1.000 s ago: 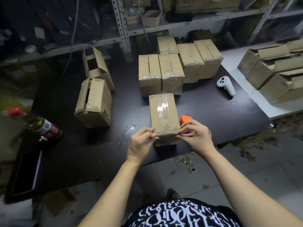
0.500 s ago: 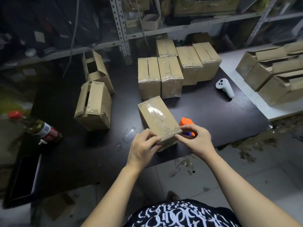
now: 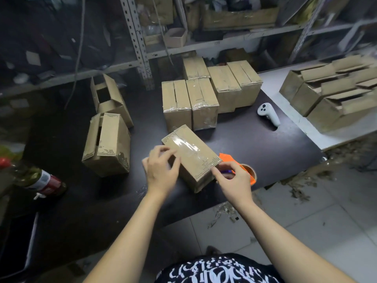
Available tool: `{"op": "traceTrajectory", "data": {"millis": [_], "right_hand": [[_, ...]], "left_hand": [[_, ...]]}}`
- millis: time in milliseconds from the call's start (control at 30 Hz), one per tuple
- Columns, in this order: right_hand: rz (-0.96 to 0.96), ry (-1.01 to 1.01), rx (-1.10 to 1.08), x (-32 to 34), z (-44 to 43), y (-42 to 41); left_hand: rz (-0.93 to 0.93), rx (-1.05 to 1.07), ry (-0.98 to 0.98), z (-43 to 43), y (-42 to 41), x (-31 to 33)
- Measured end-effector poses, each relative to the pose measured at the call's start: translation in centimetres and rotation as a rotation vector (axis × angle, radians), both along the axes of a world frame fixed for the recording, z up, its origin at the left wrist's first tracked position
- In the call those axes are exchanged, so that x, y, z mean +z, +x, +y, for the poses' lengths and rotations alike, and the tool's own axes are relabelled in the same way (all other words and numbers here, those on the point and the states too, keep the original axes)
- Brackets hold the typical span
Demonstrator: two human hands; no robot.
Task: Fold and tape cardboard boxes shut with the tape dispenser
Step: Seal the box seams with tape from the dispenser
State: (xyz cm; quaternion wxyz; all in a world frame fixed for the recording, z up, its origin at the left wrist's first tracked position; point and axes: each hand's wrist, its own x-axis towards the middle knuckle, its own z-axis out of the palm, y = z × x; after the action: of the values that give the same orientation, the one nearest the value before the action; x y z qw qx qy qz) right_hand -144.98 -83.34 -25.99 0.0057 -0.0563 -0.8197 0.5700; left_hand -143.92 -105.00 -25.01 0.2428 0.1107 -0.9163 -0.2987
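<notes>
While R fingers (image 3: 224, 166) pinch box's (image 3: 193, 158) near corner, L fingers (image 3: 162, 150) blur alongside, grip unclear.

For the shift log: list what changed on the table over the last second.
The taped box swung its far end to the left. The left hand slid from the near corner up its left side; the right hand stayed at the near right corner. The tape dispenser, sealed boxes, open boxes and controller stayed put.
</notes>
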Motion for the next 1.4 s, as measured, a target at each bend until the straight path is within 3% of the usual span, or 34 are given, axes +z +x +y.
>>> {"op": "traceTrajectory", "data": {"millis": [133, 267, 400, 500, 700, 833, 1000, 1133, 1300, 1400], "right_hand": [[-0.047, -0.014, 0.055, 0.6, -0.9, 0.7], [-0.076, -0.018, 0.122, 0.8, -1.1, 0.5], [-0.037, 0.026, 0.219, 0.5, -0.8, -0.1], [-0.008, 0.033, 0.148, 0.2, -0.4, -1.0], [-0.031, -0.034, 0.133, 0.5, 0.0, -2.3], [-0.005, 0.059, 0.016, 0.1, -1.2, -2.8], [0.013, 0.04, -0.052, 0.5, -2.0, -3.3], [-0.094, -0.159, 0.04, 0.7, -1.6, -3.7], [-0.135, -0.122, 0.222, 1.4, -1.0, -3.3], [-0.16, -0.141, 0.268, 1.6, -0.7, -3.0]], "left_hand": [[-0.314, 0.049, 0.127, -2.3, -3.3, 0.7], [-0.271, -0.056, 0.537, -3.6, -4.8, 0.8], [-0.253, 0.096, 0.559, -4.0, -3.9, 0.9], [-0.256, 0.158, 0.608, -4.5, -3.0, -0.4], [-0.428, 0.055, 0.709, -5.2, -1.3, -0.8], [-0.366, 0.08, 0.62, -5.1, -1.0, -0.3], [-0.246, 0.098, 0.868, -5.0, -0.4, -0.5], [-0.217, 0.074, 0.855, -4.7, 1.0, -1.4], [-0.194, -0.11, 0.805, -4.5, 1.6, -1.7], [-0.198, -0.236, 0.624, -5.0, 1.8, -1.7]]}}
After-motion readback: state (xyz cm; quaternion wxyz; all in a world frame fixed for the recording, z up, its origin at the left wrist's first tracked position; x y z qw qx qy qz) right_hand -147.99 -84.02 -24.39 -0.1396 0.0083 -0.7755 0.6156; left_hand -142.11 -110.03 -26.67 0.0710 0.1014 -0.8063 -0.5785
